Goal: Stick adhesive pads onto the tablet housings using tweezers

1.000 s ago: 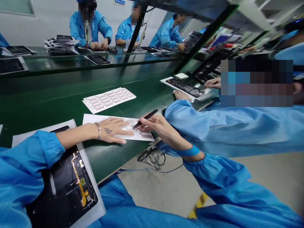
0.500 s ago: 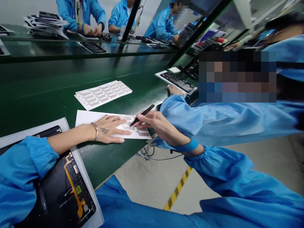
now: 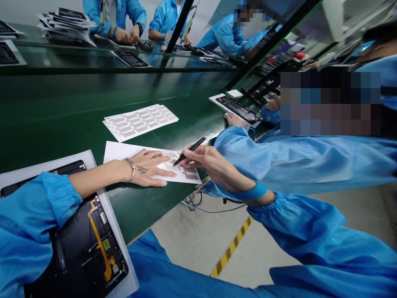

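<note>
The left hand lies palm down with its fingers spread flat, pressing on a white label sheet. Its grip is open and holds nothing. A thin metal bracelet circles the wrist, and the blue sleeve is pushed back along the forearm. The right hand reaches in from the right. Its grip is closed, pen-fashion, on black tweezers, whose tip points down and left to the grey labels on the sheet, just beside the left fingertips. A blue wrist strap sits above its cuff.

The label sheet lies at the near edge of a dark green table. A second sheet of labels lies a little farther back, apart from the first. Under the left forearm, an opened tablet with an orange flex cable rests on a white tray.

A co-worker's sleeve is close on the right. Other people in blue coats work at the far side. The grey floor below carries a yellow-and-black striped line.
</note>
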Demonstrator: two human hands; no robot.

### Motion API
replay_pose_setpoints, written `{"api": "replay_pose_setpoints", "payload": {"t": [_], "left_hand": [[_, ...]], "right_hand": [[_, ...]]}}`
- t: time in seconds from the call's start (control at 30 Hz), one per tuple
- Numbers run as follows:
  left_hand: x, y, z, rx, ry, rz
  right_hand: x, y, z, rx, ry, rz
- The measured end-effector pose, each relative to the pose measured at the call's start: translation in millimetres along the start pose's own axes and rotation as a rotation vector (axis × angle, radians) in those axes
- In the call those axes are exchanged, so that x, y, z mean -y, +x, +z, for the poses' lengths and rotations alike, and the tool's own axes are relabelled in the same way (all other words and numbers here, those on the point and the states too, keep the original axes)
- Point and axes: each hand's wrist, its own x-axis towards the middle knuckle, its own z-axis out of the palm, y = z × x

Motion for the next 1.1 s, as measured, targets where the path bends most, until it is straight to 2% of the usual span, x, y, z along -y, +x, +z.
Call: {"api": "replay_pose_setpoints", "payload": {"t": [0.2, 0.33, 0.5, 0.6, 0.67, 0.73, 0.77, 0.83, 0.9, 0.97, 1.0, 1.1], "left_hand": [[1.1, 0.1, 2.2, -0.020, -0.045, 0.005], [0.2, -0.3, -1.0, -0.016, -0.029, 0.000], [-0.6, 2.0, -0.1, -0.009, -0.013, -0.010], [-9.7, 0.7, -1.2, 0.011, -0.011, -0.027], [-13.0, -10.4, -8.3, 0.005, 0.005, -0.027], [-9.0, -38.6, -21.2, -0.072, 0.040, -0.058], [-5.3, -60.6, -28.9, -0.129, 0.061, -0.105], [0.2, -117.0, -43.3, -0.214, 0.106, -0.259], [-0.9, -178.6, -51.2, -0.195, 0.144, -0.457], [-7.2, -230.7, -49.0, -0.132, 0.164, -0.599], [-11.0, -250.1, -44.2, -0.120, 0.160, -0.625], [-20.7, -281.1, -22.2, -0.170, 0.120, -0.609]], "right_hand": [[6.7, -1.2, 1.2, 0.033, -0.046, -0.022], [-1.1, -1.4, 3.5, -0.008, -0.017, -0.106], [-4.8, -10.7, 14.9, -0.147, 0.204, -0.191], [12.9, -24.4, 25.8, -0.253, 0.398, -0.295], [28.2, -34.9, 31.9, -0.288, 0.484, -0.370], [40.8, -41.5, 36.2, -0.274, 0.462, -0.413], [45.7, -42.6, 38.4, -0.264, 0.419, -0.440], [53.9, -42.0, 47.0, -0.217, 0.331, -0.491], [62.6, -41.8, 65.7, -0.130, 0.294, -0.489], [73.5, -42.4, 96.8, -0.010, 0.292, -0.451], [79.4, -41.8, 116.4, 0.060, 0.291, -0.437], [93.9, -30.5, 181.2, 0.232, 0.213, -0.440]]}}
